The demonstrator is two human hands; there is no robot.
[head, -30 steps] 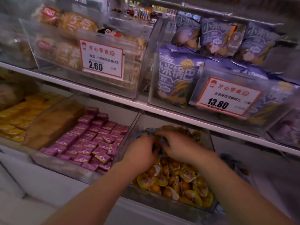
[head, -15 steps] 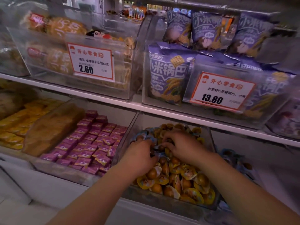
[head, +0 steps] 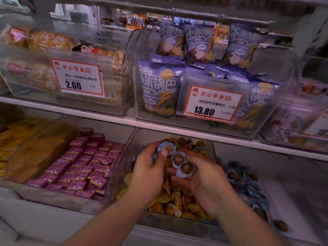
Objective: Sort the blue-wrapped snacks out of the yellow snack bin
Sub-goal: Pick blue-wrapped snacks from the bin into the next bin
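Head camera, looking down at a shop shelf: both bare hands are raised over a clear, hard-plastic bin (head: 212,155) heaped with small, glossy yellow-wrapped snacks (head: 174,199), each a crinkly foil cup around a round brown centre. The left hand (head: 148,172) is closed around a blue-wrapped snack (head: 166,146), its thumb pressed flat on the pale blue, shiny wrapper, held just above the yellow heap. The right hand (head: 204,178) lies palm up, fingers curled loosely under two more blue-wrapped pieces (head: 182,165), whose round brown domes sit in frilled pale-blue foil, touching each other and just beside the left thumb. To the right of the right hand, a neighbouring compartment holds a loose scatter of similar blue-wrapped rounds (head: 243,181). To the left of the left hand, another clear bin is packed with flat, square magenta packets (head: 83,162) in neat rows. Above the hands, on the shelf over them, stand puffy purple bags (head: 159,89) behind a white price card with an orange border reading 13.80 (head: 212,103).
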